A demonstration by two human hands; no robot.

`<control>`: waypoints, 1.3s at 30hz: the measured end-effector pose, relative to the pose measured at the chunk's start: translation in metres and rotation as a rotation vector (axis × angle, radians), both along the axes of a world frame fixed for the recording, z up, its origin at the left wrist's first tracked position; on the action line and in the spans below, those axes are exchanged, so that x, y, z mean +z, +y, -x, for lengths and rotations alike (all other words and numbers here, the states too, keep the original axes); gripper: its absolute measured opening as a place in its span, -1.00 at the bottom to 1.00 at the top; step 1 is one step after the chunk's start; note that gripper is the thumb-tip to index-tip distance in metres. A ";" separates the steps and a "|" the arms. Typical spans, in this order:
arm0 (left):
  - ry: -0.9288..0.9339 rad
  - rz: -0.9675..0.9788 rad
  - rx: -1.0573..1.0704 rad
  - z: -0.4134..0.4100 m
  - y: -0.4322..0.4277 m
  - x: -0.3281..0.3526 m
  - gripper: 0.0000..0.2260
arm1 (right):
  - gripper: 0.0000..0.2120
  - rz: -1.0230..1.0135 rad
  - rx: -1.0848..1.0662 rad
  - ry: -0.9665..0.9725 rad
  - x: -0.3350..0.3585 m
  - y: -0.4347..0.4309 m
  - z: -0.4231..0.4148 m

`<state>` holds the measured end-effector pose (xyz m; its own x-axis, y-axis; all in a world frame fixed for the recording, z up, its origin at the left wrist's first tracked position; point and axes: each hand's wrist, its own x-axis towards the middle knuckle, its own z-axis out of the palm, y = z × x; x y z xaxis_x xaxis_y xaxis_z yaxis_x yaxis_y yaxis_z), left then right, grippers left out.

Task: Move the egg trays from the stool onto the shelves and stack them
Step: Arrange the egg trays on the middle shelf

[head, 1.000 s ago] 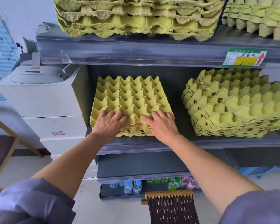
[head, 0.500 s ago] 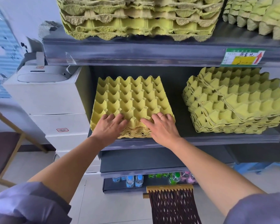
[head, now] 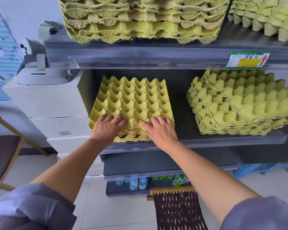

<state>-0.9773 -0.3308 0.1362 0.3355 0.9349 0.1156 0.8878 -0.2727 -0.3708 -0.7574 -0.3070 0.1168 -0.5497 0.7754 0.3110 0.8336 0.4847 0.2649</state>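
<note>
Hardly anything has moved since a second ago: your two hands lie on the same front rows of the trays as before.

Nearest you, the woven stool (head: 178,211) shows no trays on the part in view. Your left hand (head: 106,127) and right hand (head: 160,130) rest flat on the near edge of the tray stack (head: 133,97), fingers spread and straight, gripping nothing. That stack sits on the middle shelf (head: 223,141), its front close to the lip.

Risks, as I judge them: press hard on that near edge and the back may lift, or the pulp cups crush. Push harder with one hand than the other and the top tray twists out of its nest.

Further right, a second stack (head: 239,105) lies skewed, its top trays askew; a knock could slide them off. Above, older trays (head: 140,22) fill the upper shelf.
</note>
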 end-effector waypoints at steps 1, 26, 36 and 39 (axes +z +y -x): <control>-0.011 0.007 0.001 -0.002 0.001 0.001 -0.48 | -0.17 -0.002 -0.007 -0.002 0.001 0.002 -0.001; -0.080 -0.030 0.153 -0.020 0.001 0.040 -0.48 | -0.31 0.096 -0.103 -0.026 0.042 -0.030 0.007; -0.245 0.235 0.279 -0.034 -0.010 0.029 -0.45 | -0.40 0.277 0.015 -0.027 0.041 -0.033 0.000; -0.309 0.168 0.241 -0.045 -0.009 0.035 -0.44 | -0.48 0.305 -0.021 0.075 0.055 -0.026 -0.013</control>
<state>-0.9321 -0.3402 0.1715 0.0785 0.9968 0.0158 0.9959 -0.0778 -0.0454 -0.7446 -0.3334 0.1720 -0.5167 0.8501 0.1017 0.8561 0.5147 0.0475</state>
